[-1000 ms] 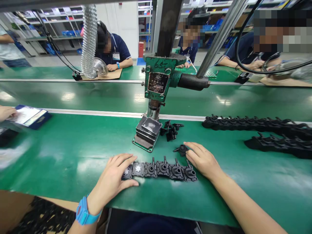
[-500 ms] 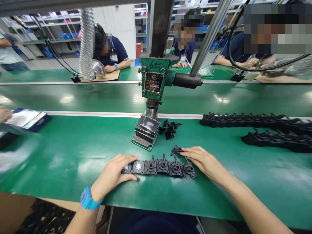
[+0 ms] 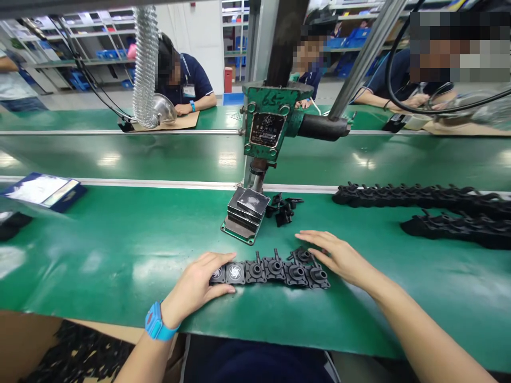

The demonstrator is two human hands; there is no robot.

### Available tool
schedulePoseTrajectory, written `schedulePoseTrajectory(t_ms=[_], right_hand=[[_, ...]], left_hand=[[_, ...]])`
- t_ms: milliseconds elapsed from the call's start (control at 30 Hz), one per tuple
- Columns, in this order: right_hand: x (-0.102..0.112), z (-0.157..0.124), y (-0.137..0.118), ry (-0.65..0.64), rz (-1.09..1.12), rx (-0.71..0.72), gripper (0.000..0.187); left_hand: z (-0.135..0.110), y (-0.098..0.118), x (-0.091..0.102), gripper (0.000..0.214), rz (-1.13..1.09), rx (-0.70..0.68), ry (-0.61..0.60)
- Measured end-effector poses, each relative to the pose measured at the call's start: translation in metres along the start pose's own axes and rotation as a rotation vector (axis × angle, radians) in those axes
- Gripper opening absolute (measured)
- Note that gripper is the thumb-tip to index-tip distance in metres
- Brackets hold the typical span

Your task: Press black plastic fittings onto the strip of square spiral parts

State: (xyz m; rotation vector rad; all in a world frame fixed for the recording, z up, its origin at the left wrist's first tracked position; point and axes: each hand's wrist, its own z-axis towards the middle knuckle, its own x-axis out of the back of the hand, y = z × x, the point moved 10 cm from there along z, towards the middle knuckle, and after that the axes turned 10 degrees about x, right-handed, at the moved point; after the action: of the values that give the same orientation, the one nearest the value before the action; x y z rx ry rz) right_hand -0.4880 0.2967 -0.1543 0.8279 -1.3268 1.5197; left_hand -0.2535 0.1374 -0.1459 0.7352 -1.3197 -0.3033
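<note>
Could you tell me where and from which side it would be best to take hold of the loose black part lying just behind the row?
Probably by its round raised hub, pinched from above. The loose black part lies flat on the green mat, touching the row of black parts, so its edges offer little. The right hand is right beside it.

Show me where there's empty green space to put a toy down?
Bare mat lies left of the left hand, between the blue tray and the press block. More lies below the long black stacks. It's crowded around the row of parts under both hands, right hand included.
</note>
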Motion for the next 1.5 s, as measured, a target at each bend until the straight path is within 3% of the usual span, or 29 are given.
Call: schedulePoseTrajectory(t_ms=[167, 367, 467, 533, 600, 667, 767, 833, 967, 1067, 1233, 1500], right_hand=[[-0.007, -0.011, -0.003, -0.124, 0.111, -0.050, 0.034], [-0.005, -0.015, 0.001, -0.082, 0.212, -0.131, 0.037], [0.013, -0.021, 0.010, 0.073, 0.163, -0.230, 0.048], [0.041, -0.030, 0.003, 0.279, 0.055, -0.317, 0.050], [0.071, -0.037, -0.029, 0.505, -0.081, -0.346, 0.042], [0.085, -0.030, -0.082, 0.625, -0.159, -0.257, 0.025], [0.066, 0.009, -0.167, 0.567, -0.114, 0.051, 0.012], [0.048, 0.028, -0.191, 0.576, -0.077, 0.105, 0.006], [0.011, 0.053, -0.192, 0.546, -0.075, 0.126, 0.010], [-0.002, 0.061, -0.182, 0.486, -0.076, 0.123, 0.012], [-0.002, 0.068, -0.180, 0.428, -0.053, 0.114, 0.011], [0.002, 0.069, -0.184, 0.443, -0.043, 0.137, 0.009]], left_hand=[[0.000, -0.005, -0.003, 0.067, -0.025, 0.010, -0.006], [0.001, -0.007, -0.006, 0.071, -0.056, 0.008, -0.004], [0.001, -0.007, -0.006, 0.074, -0.060, 0.008, 0.014], [0.000, -0.008, -0.005, 0.076, -0.069, 0.005, 0.027], [0.000, -0.008, -0.005, 0.078, -0.081, 0.007, 0.034], [0.001, -0.008, -0.004, 0.081, -0.092, 0.017, 0.038], [0.002, -0.009, -0.004, 0.086, -0.110, 0.037, 0.034], [0.003, -0.009, -0.005, 0.090, -0.125, 0.045, 0.027], [0.003, -0.011, -0.007, 0.093, -0.147, 0.037, 0.030], [0.003, -0.013, -0.009, 0.096, -0.145, 0.038, 0.024], [0.004, -0.015, -0.009, 0.098, -0.141, 0.052, 0.018], [0.005, -0.014, -0.010, 0.102, -0.152, 0.056, 0.020]])
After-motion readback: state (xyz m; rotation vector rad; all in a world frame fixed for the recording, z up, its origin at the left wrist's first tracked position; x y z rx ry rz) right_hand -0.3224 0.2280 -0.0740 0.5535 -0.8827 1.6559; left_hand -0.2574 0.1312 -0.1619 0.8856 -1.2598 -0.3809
